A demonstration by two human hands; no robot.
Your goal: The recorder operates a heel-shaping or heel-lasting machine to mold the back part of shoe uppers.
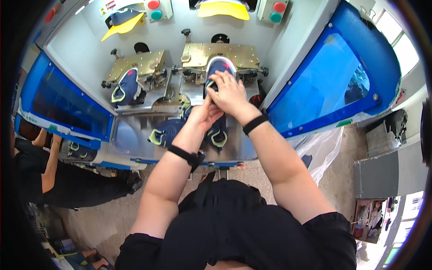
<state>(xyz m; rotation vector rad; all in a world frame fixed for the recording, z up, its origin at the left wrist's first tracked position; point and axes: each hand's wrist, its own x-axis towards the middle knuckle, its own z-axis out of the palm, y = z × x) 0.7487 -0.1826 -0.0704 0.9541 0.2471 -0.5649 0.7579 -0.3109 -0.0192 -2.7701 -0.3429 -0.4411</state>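
Observation:
A navy shoe upper [219, 65] with a white edge and a red mark sits toe-first in the brass-coloured clamp of the right machine station [244, 55]. My right hand [230, 93] grips it from above, fingers bent over its opening. My left hand [206, 115] is at its heel end, palm partly upturned, with the fingertips partly hidden beneath my right hand. Just below my hands, another navy shoe upper [218, 136] with a lime lining lies on the metal tray [135, 137]. Left of my left wrist rests one more navy shoe upper [165, 132].
The left station [141, 61] holds a similar navy upper [127, 88]. Yellow guards [223, 10] and control boxes with red and green buttons [273, 10] are above. Blue window panels [326, 83] flank the machine. A person in black [67, 184] works at the left.

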